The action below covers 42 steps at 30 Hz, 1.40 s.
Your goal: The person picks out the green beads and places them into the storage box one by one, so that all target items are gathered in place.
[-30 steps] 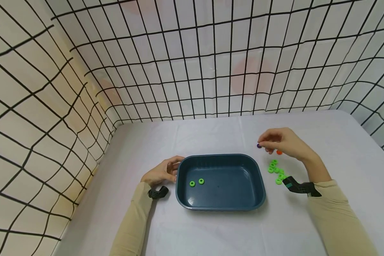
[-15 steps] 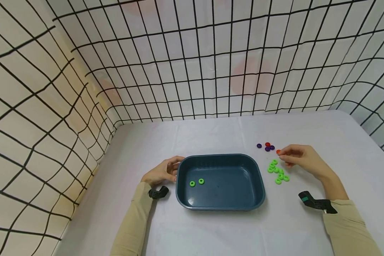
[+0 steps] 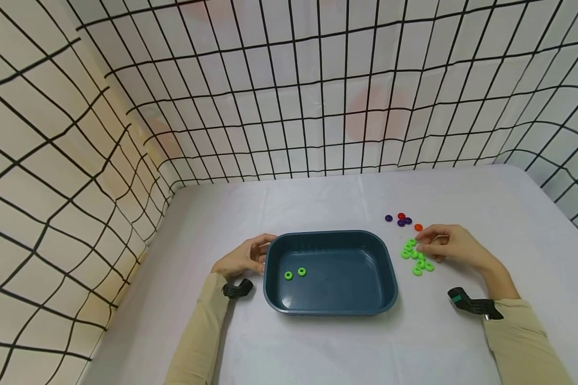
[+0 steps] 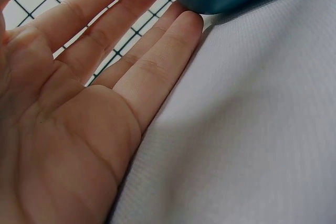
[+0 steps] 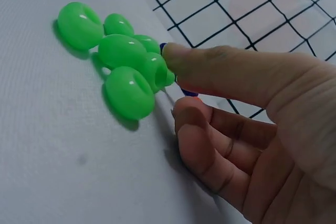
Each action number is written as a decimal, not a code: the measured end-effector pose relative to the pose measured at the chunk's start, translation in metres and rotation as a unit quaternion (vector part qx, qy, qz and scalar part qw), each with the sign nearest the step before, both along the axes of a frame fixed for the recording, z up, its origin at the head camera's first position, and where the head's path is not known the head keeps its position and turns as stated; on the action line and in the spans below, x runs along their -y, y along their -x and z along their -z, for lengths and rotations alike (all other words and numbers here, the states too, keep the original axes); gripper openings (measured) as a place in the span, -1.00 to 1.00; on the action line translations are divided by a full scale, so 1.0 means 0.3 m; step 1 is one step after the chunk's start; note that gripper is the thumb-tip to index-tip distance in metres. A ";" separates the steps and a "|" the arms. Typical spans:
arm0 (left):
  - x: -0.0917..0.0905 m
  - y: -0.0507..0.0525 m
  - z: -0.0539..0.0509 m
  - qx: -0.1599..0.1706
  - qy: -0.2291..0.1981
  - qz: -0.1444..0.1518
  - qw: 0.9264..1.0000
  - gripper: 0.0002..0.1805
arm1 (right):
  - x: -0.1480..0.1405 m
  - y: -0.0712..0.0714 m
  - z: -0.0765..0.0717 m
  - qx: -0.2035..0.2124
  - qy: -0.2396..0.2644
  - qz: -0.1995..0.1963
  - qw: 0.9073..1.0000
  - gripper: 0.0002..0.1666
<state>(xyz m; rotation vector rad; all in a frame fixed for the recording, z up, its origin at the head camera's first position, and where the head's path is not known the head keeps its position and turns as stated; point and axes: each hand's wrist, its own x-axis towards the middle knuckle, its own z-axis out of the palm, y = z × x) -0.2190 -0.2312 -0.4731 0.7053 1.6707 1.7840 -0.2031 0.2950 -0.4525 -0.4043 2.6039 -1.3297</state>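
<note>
A person in tan sleeves works at a table (image 3: 318, 347) covered in white cloth, the left sleeve (image 3: 197, 331) rising from between seven and eight o'clock of a dark blue tray (image 3: 329, 312) and the right sleeve (image 3: 525, 342) from four o'clock. A black wrist device (image 3: 472, 305) sits on the right arm, its twin on the left. The tray lies flat on the cloth, two green rings (image 3: 302, 275) resting inside, at nine o'clock from its middle. Just above nine o'clock outside, the left hand (image 3: 243, 259) touches the tray's end, its long fingers mostly straight, with gaps between them in the left wrist view. Just short of three o'clock, a loose cluster of green rings (image 5: 122, 51) lies on the cloth beside the tray. Beyond it on the same bearing, the right hand (image 3: 455, 247) is poised at the cluster's edge, fingers loosely curved and thumb held apart from the fingertips; whether the thumb touches a ring cannot be told. Near two o'clock lie an orange piece (image 3: 418, 227), just past the fingertips, and farther off three purple pieces (image 3: 388, 218) and a red piece (image 3: 402, 216). From ten to two o'clock, black netting (image 3: 294, 40) stands before pale walls with faint pinkish patches.
</note>
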 end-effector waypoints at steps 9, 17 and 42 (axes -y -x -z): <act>0.003 0.002 0.007 0.011 -0.007 0.007 1.000 -0.13 | 0.031 -0.011 -0.005 -0.031 -0.056 0.001 0.998 -0.71; 0.003 -0.001 0.009 0.007 0.001 0.003 1.000 -0.11 | 0.055 -0.009 0.006 -0.081 -0.088 0.019 0.993 -0.74; 0.000 -0.002 0.001 0.011 0.006 -0.003 1.000 -0.10 | 0.060 -0.005 0.006 -0.077 -0.091 0.029 0.992 -0.75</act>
